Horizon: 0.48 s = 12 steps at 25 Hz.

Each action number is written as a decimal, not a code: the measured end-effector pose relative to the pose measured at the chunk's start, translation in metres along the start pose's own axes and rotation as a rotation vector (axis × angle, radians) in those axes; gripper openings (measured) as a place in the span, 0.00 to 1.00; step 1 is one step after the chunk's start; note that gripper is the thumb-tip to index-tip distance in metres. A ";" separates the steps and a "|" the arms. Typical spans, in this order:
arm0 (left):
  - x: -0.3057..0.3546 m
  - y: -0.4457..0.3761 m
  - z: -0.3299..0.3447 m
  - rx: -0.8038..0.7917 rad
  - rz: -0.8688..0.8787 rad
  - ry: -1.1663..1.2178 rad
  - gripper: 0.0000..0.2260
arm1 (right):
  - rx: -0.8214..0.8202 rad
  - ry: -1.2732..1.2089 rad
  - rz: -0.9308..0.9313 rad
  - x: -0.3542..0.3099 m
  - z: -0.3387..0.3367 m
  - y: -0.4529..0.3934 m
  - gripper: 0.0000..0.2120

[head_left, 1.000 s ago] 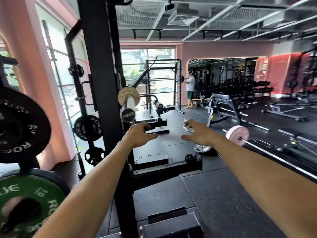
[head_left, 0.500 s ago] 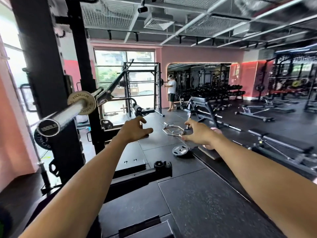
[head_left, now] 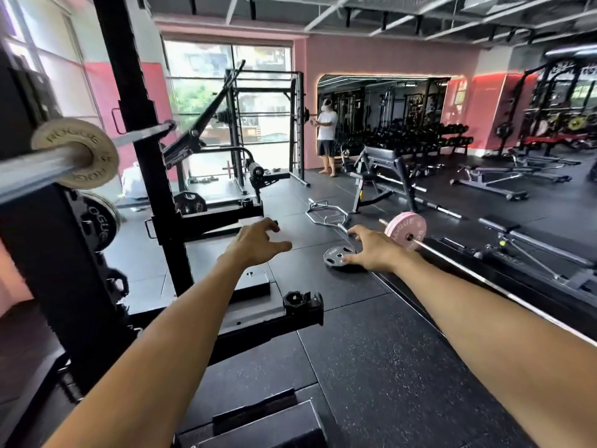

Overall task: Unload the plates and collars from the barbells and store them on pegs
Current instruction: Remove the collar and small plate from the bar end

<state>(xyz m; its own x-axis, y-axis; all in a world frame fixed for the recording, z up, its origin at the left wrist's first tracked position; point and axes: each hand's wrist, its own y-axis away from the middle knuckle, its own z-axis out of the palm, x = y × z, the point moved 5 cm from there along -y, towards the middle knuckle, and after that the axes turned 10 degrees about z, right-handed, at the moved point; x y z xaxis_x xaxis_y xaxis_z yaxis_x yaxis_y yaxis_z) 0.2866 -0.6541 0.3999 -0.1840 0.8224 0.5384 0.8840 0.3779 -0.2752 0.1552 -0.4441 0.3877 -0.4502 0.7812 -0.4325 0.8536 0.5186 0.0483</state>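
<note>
Both my arms reach forward over the black gym floor. My left hand (head_left: 256,242) hangs in the air with loosely spread fingers and holds nothing. My right hand (head_left: 374,250) is also empty, fingers relaxed, above a small grey plate (head_left: 336,255) lying flat on the floor. Just right of it a pink plate (head_left: 405,231) sits on a barbell (head_left: 484,279) that lies on the floor. A racked barbell sleeve (head_left: 35,171) with a small tan plate (head_left: 79,153) juts in at the left. A black collar (head_left: 295,299) rests on the rack's foot.
The black power rack upright (head_left: 142,150) stands left of my arms, with a black plate (head_left: 101,221) stored low on it. A hex bar (head_left: 326,216) lies on the floor ahead. Benches (head_left: 384,176) and a standing person (head_left: 326,137) are farther back.
The view has swung right and down, so the racked barbell sleeve now sits at the far left. The pink plate has come out from behind my right hand. Both hands stay empty.
</note>
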 end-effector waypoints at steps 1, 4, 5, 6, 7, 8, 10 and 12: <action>-0.017 -0.018 0.013 -0.017 -0.016 0.004 0.23 | -0.016 0.006 0.011 0.001 0.013 -0.025 0.34; -0.070 -0.068 0.054 -0.073 -0.094 0.033 0.23 | -0.063 0.040 0.033 0.002 0.053 -0.096 0.33; -0.085 -0.080 0.066 -0.091 -0.114 0.044 0.23 | -0.088 0.045 0.039 0.002 0.067 -0.116 0.33; -0.102 -0.094 0.080 -0.114 -0.135 0.057 0.22 | -0.119 0.050 0.052 0.003 0.084 -0.138 0.33; -0.118 -0.107 0.095 -0.139 -0.153 0.064 0.21 | -0.144 0.055 0.066 0.005 0.101 -0.160 0.33; -0.134 -0.118 0.111 -0.168 -0.171 0.062 0.21 | -0.166 0.067 0.081 0.009 0.118 -0.179 0.33; -0.164 -0.134 0.144 -0.228 -0.192 0.040 0.20 | -0.208 0.088 0.106 0.018 0.155 -0.212 0.32; -0.192 -0.143 0.179 -0.292 -0.208 0.033 0.21 | -0.244 0.095 0.120 0.029 0.190 -0.236 0.31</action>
<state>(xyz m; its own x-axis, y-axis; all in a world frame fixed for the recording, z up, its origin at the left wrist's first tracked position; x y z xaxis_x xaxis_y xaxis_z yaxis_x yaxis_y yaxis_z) 0.1189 -0.7899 0.1936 -0.3628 0.7245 0.5861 0.9155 0.3943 0.0793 -0.0096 -0.6105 0.1924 -0.3818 0.8653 -0.3247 0.8193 0.4794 0.3143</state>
